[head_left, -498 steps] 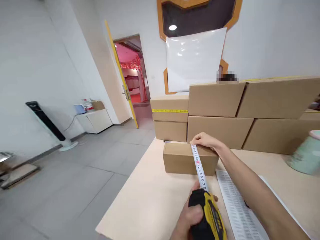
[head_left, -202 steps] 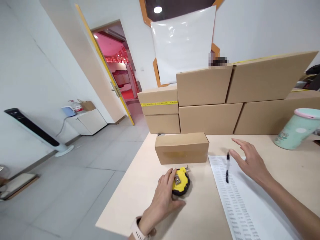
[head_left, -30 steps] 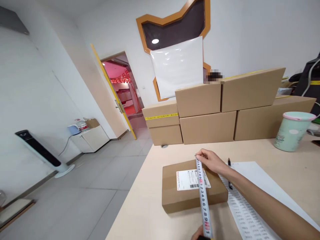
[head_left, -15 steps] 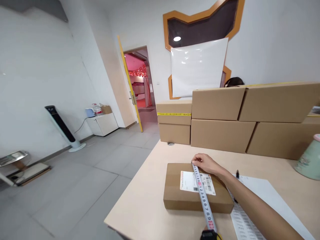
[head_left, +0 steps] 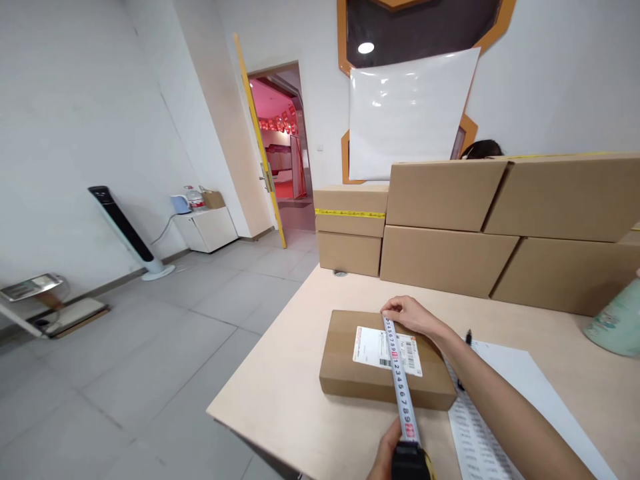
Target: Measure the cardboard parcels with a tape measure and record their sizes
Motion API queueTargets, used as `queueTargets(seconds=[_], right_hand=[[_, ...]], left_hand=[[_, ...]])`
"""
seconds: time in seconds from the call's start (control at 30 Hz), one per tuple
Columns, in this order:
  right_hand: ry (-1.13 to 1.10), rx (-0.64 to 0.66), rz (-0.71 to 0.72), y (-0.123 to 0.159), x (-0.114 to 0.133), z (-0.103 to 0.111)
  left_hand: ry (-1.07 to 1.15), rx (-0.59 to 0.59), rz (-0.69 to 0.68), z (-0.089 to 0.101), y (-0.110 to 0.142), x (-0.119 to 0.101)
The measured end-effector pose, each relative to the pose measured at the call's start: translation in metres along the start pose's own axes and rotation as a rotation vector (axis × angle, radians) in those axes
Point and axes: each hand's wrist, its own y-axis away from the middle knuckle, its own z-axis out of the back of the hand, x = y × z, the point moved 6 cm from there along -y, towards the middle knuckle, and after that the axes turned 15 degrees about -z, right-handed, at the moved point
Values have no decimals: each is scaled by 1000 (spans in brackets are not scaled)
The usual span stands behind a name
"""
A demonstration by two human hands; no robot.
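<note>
A flat brown cardboard box (head_left: 345,363) with a white shipping label (head_left: 367,347) lies on the table. Across its top runs the pulled-out blade of a tape measure (head_left: 410,460), reaching past the near edge. At the far edge of the box, my right hand (head_left: 407,315) pinches the blade's end. My left hand (head_left: 386,453), partly cut off by the bottom of the view, grips the black and yellow case. A printed sheet (head_left: 515,380) lies right of the box under my right forearm, with a black pen (head_left: 468,339) on it, partly hidden by the arm.
Stacked cardboard boxes (head_left: 445,257) line the back of the table (head_left: 280,393). A mint-green container (head_left: 617,320) stands at the right edge. Behind the stack the top of a person's head (head_left: 483,149) shows. On the floor at left are a tower fan (head_left: 125,230) and a scale (head_left: 70,317).
Earlier a narrower box was measured, then the tape measure lay on the table by my left hand. Now the flat labelled box is there. In the last second the left hand with the case came further into view.
</note>
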Motion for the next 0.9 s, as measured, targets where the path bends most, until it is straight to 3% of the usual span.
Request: queueTargets(seconds=[0.13, 0.43, 0.9], right_hand=[[-45, 28, -9, 1, 0, 1], [-96, 44, -33, 3, 1, 2], [-102, 37, -38, 3, 2, 2]], left_hand=[[35, -10, 5, 14, 5, 17], [-150, 9, 23, 19, 14, 12], [-72, -5, 68, 30, 11, 25]])
